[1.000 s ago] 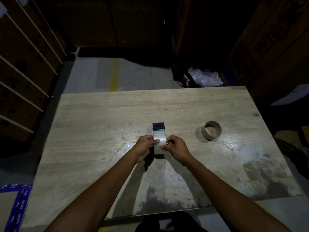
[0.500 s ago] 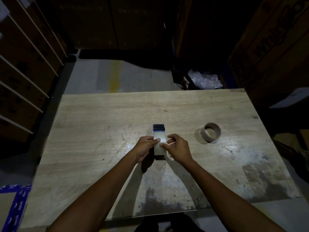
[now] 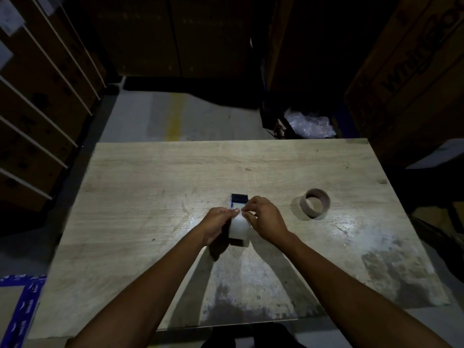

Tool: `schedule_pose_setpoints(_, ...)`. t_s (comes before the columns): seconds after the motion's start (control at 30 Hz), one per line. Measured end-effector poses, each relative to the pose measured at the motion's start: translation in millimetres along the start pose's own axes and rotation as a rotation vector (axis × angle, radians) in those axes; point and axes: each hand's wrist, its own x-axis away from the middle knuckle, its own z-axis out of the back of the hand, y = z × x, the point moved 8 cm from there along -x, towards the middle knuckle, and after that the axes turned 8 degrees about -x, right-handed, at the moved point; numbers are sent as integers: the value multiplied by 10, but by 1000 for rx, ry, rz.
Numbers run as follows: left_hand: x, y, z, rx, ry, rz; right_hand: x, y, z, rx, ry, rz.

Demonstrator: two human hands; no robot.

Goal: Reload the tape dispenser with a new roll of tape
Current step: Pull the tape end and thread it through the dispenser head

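Left hand (image 3: 218, 223) is curled shut against the left side of the tape dispenser (image 3: 238, 222), mid-table (image 3: 140, 177). Right hand (image 3: 265, 217) pinches at the top of the tape roll (image 3: 238, 226); the pinched tape end is indistinct. Empty cardboard core (image 3: 315, 206) sits apart, toward the right edge.

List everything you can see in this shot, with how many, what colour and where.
Table: one, pale wood, fills the middle.
Tape dispenser: one, dark, table centre, between the hands.
Tape roll: one, whitish, in the dispenser.
Empty cardboard core: one, brown, on the table, right of the dispenser.
Plastic wrap: one clump, clear, on the floor beyond the table.
Cardboard boxes: several, brown, around the table.
Left hand: one, gripping the tape roll's left side.
Right hand: one, pinching at the top of the tape roll.
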Motion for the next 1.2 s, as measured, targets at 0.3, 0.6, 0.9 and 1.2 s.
schedule_pose_setpoints(0.3, -39, -59, -35, 68, 15, -1, -110, 2, -8, -44, -41, -37)
schedule_pose_setpoints(0.6, 46, -80, -57, 21, 50, -42, -207, -84, -103, 44, -145, 38)
schedule_pose_setpoints(0.9, 94, -155, -78, 29, 36, -46, -227, -85, -48, 76, -177, 93)
schedule_pose_setpoints(1.2, 71, -219, -86, 48, -10, -45, -151, -122, 30, 54, -181, 68)
